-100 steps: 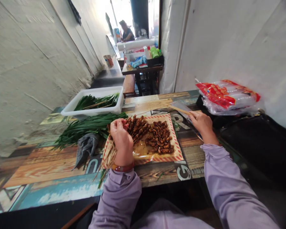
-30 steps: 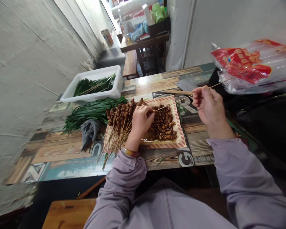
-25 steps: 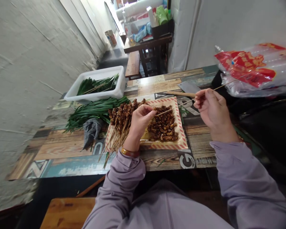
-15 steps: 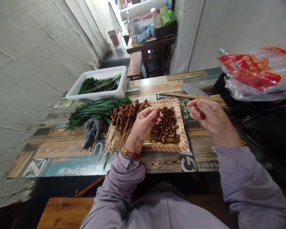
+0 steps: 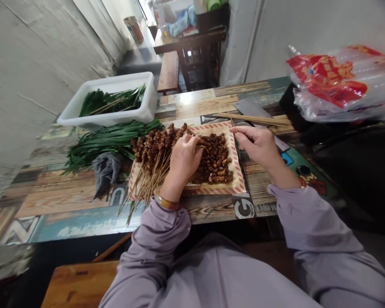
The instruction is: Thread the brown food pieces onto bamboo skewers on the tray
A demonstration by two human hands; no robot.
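Observation:
My left hand (image 5: 186, 156) is over the loose, glossy brown pupa-like pieces (image 5: 215, 159), fingers curled down and closed at the pile's left edge. What they pinch, if anything, is hidden. Between the thumb and fingers of my right hand (image 5: 255, 143) is a thin bamboo skewer (image 5: 233, 124), held slanting just off the tray's right side. Loaded skewers (image 5: 160, 143) of the same brown pieces lie heaped on the left half of the tray (image 5: 239, 182), which has a red-striped border. Their bare sticks (image 5: 146, 182) point toward me.
Long green leaves (image 5: 99, 143) lie left of the tray, with a grey cloth (image 5: 105, 171) in front. Behind stands a white tub (image 5: 137, 112) of greens. Bare skewers (image 5: 256, 119) and a cleaver (image 5: 248, 107) lie at the back right, near a red-and-clear plastic bag (image 5: 333, 85).
My left hand has turned over and lowered to the pile; the piece in its fingertips is no longer visible. My right hand came closer to the tray, tilting the skewer. The view shifted slightly.

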